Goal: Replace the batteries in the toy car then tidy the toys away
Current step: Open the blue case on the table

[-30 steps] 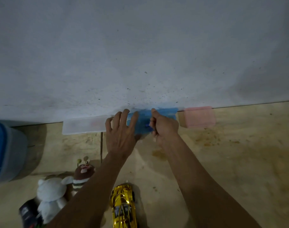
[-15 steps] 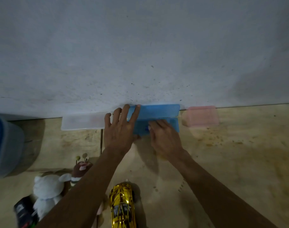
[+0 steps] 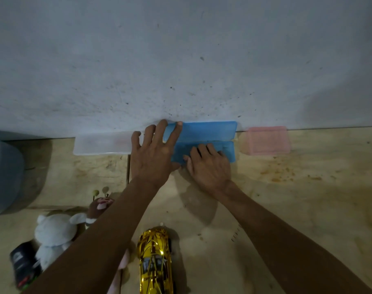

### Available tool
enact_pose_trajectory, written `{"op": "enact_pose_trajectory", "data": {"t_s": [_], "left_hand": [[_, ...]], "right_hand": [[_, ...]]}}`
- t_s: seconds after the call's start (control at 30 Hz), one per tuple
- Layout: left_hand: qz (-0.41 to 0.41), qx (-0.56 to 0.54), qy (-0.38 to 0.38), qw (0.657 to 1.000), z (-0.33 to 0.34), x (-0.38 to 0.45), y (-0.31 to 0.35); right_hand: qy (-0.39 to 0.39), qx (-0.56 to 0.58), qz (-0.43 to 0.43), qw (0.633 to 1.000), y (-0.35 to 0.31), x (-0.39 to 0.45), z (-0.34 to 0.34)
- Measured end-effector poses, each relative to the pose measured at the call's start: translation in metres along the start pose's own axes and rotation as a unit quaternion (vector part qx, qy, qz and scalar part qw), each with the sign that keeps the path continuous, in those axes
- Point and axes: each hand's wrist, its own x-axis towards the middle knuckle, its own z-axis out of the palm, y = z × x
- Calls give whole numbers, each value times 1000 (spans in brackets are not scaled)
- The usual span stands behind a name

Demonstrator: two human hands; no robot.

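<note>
A blue plastic box (image 3: 228, 152) lies on the floor against the wall, its lid (image 3: 206, 130) swung up and leaning on the wall. My left hand (image 3: 153, 158) lies spread over the left end of the box and lid, fingertips on the lid's edge. My right hand (image 3: 208, 166) is palm down with its fingers dipped into the open base; whatever is under them is hidden. The gold toy car (image 3: 155, 259) stands on the floor between my forearms, nose toward the wall, untouched.
A clear lidded box (image 3: 100, 144) sits left of the blue one and a pink box (image 3: 267, 141) right of it, all along the wall. A white plush (image 3: 53, 232), a brown plush (image 3: 99, 206) and a black object (image 3: 24, 264) lie lower left. A blue-grey bin (image 3: 5, 175) stands far left.
The blue box's lid has swung up against the wall. My right hand moved from the front clasp down into the open base. My left hand stayed on the box's left end.
</note>
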Motion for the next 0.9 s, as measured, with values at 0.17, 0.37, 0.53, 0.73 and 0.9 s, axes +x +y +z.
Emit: {"op": "enact_pose_trajectory", "data": {"t_s": [0.17, 0.37, 0.53, 0.73, 0.9], "left_hand": [[-9, 1, -15, 1000, -4, 0, 3], [-14, -1, -27, 1000, -7, 0, 5], [-16, -8, -44, 999, -12, -1, 6], [-12, -7, -34, 999, -11, 0, 4], [-6, -15, -26, 1000, -13, -1, 3]], "right_hand": [[47, 30, 15, 998, 7, 6, 3], [125, 90, 85, 984, 5, 13, -7], [176, 129, 143, 965, -1, -15, -38], [133, 83, 113, 981, -10, -75, -12], [111, 22, 118, 987, -19, -78, -6]]}}
